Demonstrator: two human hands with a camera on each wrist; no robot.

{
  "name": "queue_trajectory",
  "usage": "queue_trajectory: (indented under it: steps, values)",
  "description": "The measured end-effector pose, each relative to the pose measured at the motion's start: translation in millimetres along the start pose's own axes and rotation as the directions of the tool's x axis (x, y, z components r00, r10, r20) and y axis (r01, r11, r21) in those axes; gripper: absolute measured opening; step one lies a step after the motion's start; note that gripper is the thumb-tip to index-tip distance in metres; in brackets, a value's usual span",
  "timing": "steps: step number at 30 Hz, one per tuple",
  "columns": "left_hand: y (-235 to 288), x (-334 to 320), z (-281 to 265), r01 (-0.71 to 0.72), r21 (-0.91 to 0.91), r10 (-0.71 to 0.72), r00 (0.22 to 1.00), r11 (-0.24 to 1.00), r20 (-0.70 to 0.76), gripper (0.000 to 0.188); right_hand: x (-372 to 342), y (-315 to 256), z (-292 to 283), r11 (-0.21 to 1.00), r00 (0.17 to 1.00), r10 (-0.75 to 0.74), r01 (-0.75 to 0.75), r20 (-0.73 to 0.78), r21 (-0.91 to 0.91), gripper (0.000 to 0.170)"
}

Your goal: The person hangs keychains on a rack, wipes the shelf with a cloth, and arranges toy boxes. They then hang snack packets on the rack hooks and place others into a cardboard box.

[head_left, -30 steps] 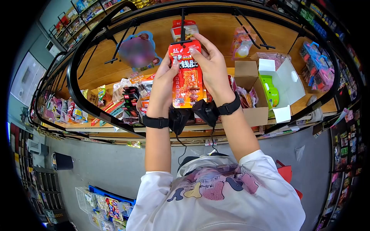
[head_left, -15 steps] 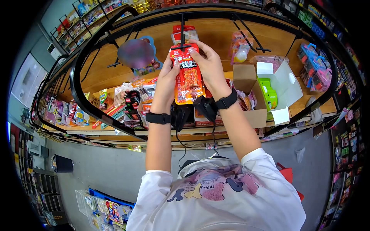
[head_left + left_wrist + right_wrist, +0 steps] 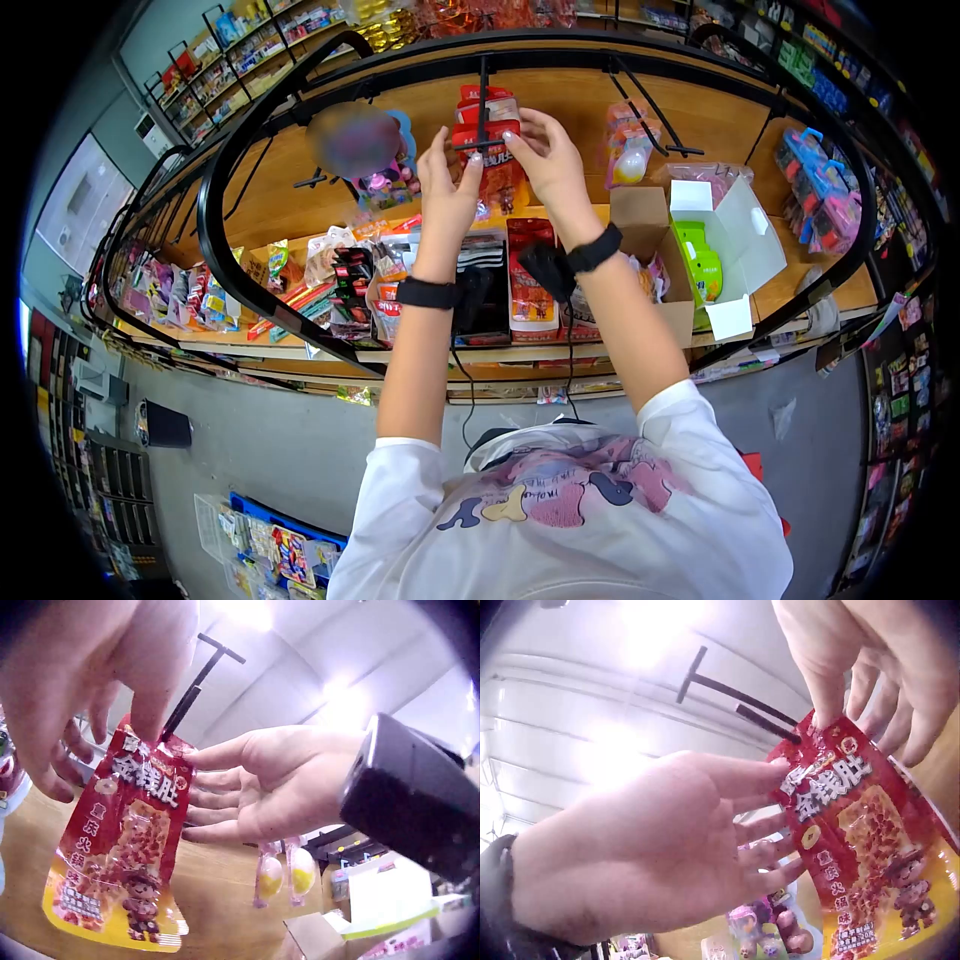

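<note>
A red and yellow snack packet hangs upright from a black T-ended hook, with other red packets behind it. My left hand is at its left side, the thumb against the upper front and the fingers spread off the edge. On the other side, my right hand lays its thumb on the top corner, its fingers loosely extended beside the edge. The left wrist view shows the packet's printed front and the hook rod entering near its top. Neither hand curls round the packet.
A black rail curves around the display. On the shelf below stand a red snack box, several bagged snacks and an opened white carton with green packs. Another hook holds packaged egg-like toys.
The packet, held in both hands in front of the hook end, now hangs further back along the hook. Both hands moved forward with it and their fingers loosened. The shelf items below came into view.
</note>
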State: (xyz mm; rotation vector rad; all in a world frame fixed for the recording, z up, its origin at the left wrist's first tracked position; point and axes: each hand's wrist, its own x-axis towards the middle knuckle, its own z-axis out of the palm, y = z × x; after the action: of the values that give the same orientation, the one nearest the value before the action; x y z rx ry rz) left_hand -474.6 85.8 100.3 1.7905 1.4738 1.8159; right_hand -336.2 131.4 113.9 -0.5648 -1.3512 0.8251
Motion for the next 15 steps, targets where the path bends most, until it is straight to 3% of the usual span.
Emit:
queue_trajectory:
  steps: [1,2,5,6,9,12,15]
  values:
    - [1.7,-0.6,-1.2,0.025,-0.112,-0.022,0.999,0.993,0.030,0.059,-4.4,4.0,0.1,0.999,0.999,-0.039,0.038,-0.022,-0.038,0.043]
    - [1.3,-2.0,-1.7,-0.022,-0.088,0.025,0.999,0.996,0.038,0.056,-9.4,8.4,-0.4,0.994,0.996,-0.076,0.072,-0.044,-0.077,0.044]
    - [19.0,-8.6,-5.8,0.164,-0.338,-0.112,0.979,0.927,0.168,0.054,-29.7,-7.0,4.9,0.974,0.995,-0.088,0.096,0.048,-0.206,0.051]
    - [27.6,-12.0,-8.1,0.191,-0.337,-0.130,0.972,0.922,0.195,0.055,-36.6,-22.3,4.6,0.962,0.995,-0.033,0.056,0.090,-0.267,0.057]
    - [33.9,-23.0,-7.8,0.113,-0.413,-0.062,0.989,0.904,0.134,0.056,-42.7,-15.1,4.8,0.991,0.993,-0.036,0.051,0.116,-0.128,0.069]
    - [38.0,-26.6,-7.7,0.143,-0.481,-0.060,0.981,0.865,0.184,0.063,-50.9,-23.7,3.7,0.948,0.991,-0.117,0.130,0.064,-0.290,0.069]
    - [37.9,-25.4,-4.7,0.119,-0.508,-0.034,0.984,0.853,0.173,0.062,-49.1,-19.6,8.4,0.985,0.991,-0.066,0.083,0.113,-0.153,0.069]
